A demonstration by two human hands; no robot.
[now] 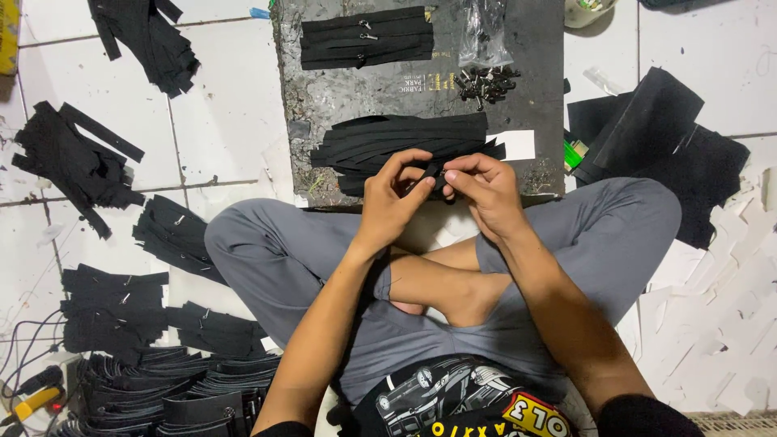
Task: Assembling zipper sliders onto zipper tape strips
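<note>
I sit cross-legged on a white tiled floor. My left hand (394,197) and my right hand (483,188) meet over one black zipper strip (427,180), each pinching it between thumb and fingertips. Just beyond my hands lies a loose pile of black zipper strips (388,139) on a dark worn board (324,89). Farther back on the board sit a neat stack of finished zippers with metal pulls (366,37), a heap of small black sliders (486,82) and a clear plastic bag (484,34).
Heaps of black strips lie on the tiles at the left (73,162), with more piles by my left knee (174,235) and stacked bundles at the lower left (162,388). Black sheets (664,137) and white paper scraps (720,324) cover the right. A green lighter (574,151) lies beside the board.
</note>
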